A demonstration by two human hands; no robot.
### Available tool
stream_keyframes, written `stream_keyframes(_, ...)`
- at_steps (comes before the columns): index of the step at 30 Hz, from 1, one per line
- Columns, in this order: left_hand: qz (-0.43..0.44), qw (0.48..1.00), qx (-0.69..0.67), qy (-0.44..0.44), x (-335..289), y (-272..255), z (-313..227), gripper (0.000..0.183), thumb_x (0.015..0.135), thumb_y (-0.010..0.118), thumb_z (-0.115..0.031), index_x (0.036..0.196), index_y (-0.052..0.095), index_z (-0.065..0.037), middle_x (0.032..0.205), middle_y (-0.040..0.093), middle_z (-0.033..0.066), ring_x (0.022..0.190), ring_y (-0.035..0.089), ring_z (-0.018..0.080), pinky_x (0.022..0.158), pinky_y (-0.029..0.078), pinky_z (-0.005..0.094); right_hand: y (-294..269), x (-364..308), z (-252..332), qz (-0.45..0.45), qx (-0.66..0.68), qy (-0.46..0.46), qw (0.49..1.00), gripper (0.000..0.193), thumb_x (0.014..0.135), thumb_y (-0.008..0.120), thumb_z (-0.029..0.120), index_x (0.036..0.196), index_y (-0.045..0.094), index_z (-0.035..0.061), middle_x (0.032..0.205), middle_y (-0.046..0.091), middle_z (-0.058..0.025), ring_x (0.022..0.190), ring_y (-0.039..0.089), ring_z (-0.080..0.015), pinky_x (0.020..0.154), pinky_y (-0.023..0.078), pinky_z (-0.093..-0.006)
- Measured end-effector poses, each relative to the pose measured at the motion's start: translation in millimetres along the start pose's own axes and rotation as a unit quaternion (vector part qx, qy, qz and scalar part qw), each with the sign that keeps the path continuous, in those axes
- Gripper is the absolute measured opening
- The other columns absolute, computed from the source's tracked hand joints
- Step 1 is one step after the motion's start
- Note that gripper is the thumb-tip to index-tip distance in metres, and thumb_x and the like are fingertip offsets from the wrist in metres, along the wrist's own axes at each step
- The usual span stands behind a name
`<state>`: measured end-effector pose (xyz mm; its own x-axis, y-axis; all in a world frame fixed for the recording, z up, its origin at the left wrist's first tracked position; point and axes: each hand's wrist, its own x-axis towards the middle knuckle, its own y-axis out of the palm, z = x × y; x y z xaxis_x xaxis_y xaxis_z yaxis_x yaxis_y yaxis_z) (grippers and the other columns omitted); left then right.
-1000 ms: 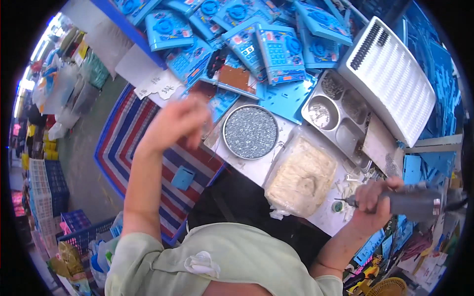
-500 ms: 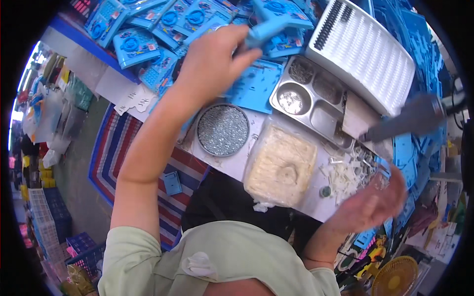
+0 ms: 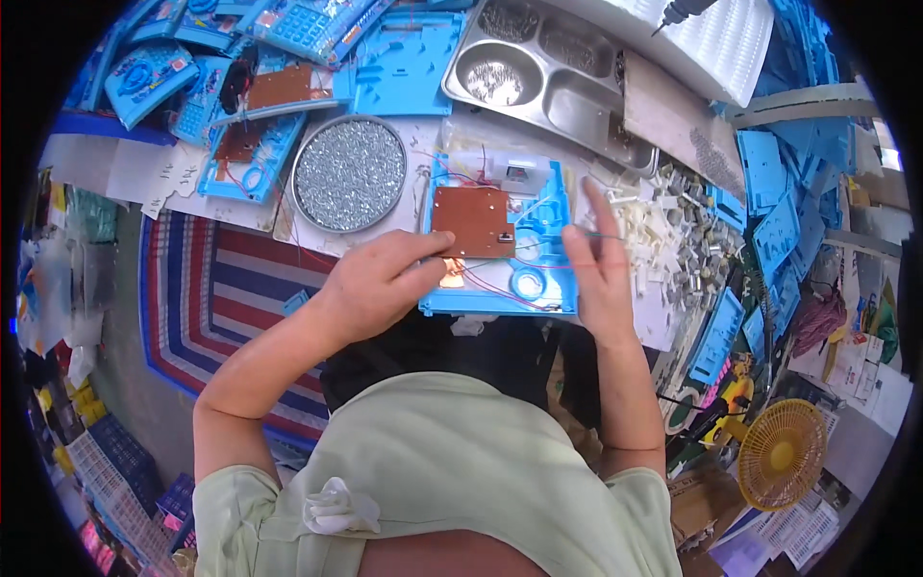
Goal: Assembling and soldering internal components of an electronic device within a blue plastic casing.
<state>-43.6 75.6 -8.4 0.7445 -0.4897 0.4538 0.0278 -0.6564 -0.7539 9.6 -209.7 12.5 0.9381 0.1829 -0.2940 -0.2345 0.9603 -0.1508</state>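
Observation:
A blue plastic casing [image 3: 562, 207] lies open in front of me, its inside facing up. A brown circuit board [image 3: 468, 221] sits in it, with thin red and dark wires trailing across to the right. My left hand [image 3: 385, 279] pinches the casing's left side, its fingertips at the board's lower left corner. At the right edge, my right hand [image 3: 601, 274] has its fingers stretched and apart, close to the wires; whether it touches the casing is unclear.
A round tin of small screws [image 3: 349, 173] stands left of the casing. Beyond are a steel compartment tray [image 3: 524, 91] and blue toy cases [image 3: 149, 82]. White and metal small parts [image 3: 663, 231] lie at right. A screwdriver tip [image 3: 678, 12] hangs above a white ridged tray [image 3: 692, 43].
My left hand has come back from the far pile, and an open casing now lies before me over the wrapped pale block. My right hand has moved left from the small parts. The view has shifted.

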Motion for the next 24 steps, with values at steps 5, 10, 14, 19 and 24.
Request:
stream_keyframes(5, 0.103, 0.993, 0.036, -0.049, 4.2, -9.2, -12.7, 0.049, 0.070, 0.075, -0.010, 0.118, 0.068, -0.008, 0.142, 0.061, 0.0090, 0.116, 0.058, 0.0324, 0.104, 0.046, 0.0488, 2.1, 1.9, -20.9, -0.121, -0.399, -0.378, 0.826, 0.034, 0.080, 0.076, 0.006, 0.114, 0.074, 0.0091, 0.091, 0.062, -0.0096, 0.082, 0.057, -0.0280, 0.071, 0.048, -0.0379)
stream_keyframes(10, 0.053, 0.996, 0.026, -0.070, 0.1, 6.3, -2.2, 0.055, 0.068, 0.082, -0.019, 0.120, 0.067, -0.009, 0.143, 0.060, 0.0083, 0.115, 0.057, 0.0333, 0.103, 0.045, 0.0497, 0.0, 16.6, -31.1, -0.106, -0.376, -0.370, 0.843, 0.029, 0.082, 0.074, 0.006, 0.111, 0.074, 0.0064, 0.093, 0.059, -0.0124, 0.084, 0.053, -0.0289, 0.074, 0.045, -0.0388)
stream_keyframes(14, 0.057, 0.996, -0.004, -0.066, -3.6, 12.1, 8.9, 0.057, 0.068, 0.084, -0.021, 0.121, 0.067, -0.008, 0.143, 0.059, 0.0082, 0.114, 0.057, 0.0338, 0.103, 0.043, 0.0500, -6.7, 27.6, -34.7, -0.048, -0.346, -0.369, 0.861, 0.030, 0.083, 0.072, 0.007, 0.113, 0.073, 0.0042, 0.092, 0.059, -0.0128, 0.084, 0.053, -0.0298, 0.074, 0.045, -0.0396)
stream_keyframes(19, 0.044, 0.992, -0.012, -0.121, 13.6, 7.5, -35.4, 0.062, 0.068, 0.086, -0.024, 0.125, 0.066, -0.010, 0.123, 0.062, 0.0106, 0.107, 0.058, 0.0327, 0.095, 0.045, 0.0477, -17.3, -10.1, -21.2, 0.009, -0.343, -0.343, 0.874, 0.030, 0.085, 0.067, 0.008, 0.114, 0.068, 0.0016, 0.092, 0.058, -0.0124, 0.081, 0.055, -0.0302, 0.071, 0.044, -0.0416)
stream_keyframes(24, 0.113, 0.993, -0.026, -0.014, 32.2, 51.2, -35.6, 0.050, 0.076, 0.078, -0.021, 0.123, 0.066, -0.007, 0.105, 0.062, 0.0088, 0.095, 0.061, 0.0290, 0.086, 0.045, 0.0441, 6.2, -66.1, 2.0, 0.254, -0.296, -0.387, 0.835, 0.034, 0.078, 0.067, 0.006, 0.111, 0.067, 0.0034, 0.089, 0.059, -0.0113, 0.081, 0.056, -0.0299, 0.069, 0.045, -0.0421)
